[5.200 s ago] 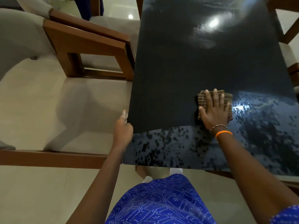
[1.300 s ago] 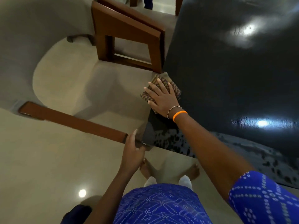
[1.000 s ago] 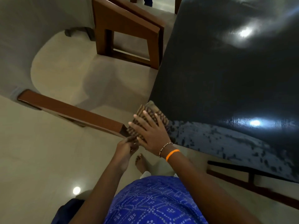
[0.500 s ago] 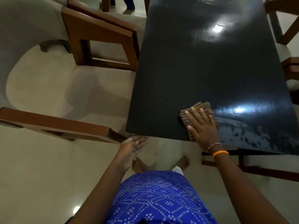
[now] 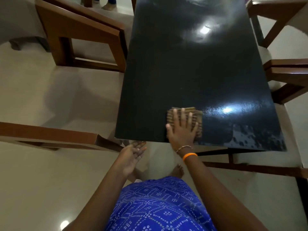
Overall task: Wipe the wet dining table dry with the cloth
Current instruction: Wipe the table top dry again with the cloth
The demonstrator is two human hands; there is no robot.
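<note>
Cloth (image 5: 186, 121), one folded striped pad, lies flat on the dark table (image 5: 191, 72) near its front edge, pinned under the right hand (image 5: 181, 130), whose fingers (image 5: 175, 117) are spread wide across it. The left hand (image 5: 131, 155) hangs open and empty, palm up, just off the table's front left corner. Water droplets remain in one patch (image 5: 255, 137) at the front right corner; the rest of the top appears dry and glossy. The wiping step looks to be in its last stretch. The next move calls for a firm sweep rightward over that patch to the edge. Three wooden chairs are counted: two on the left, one (image 5: 283, 72) on the right.
</note>
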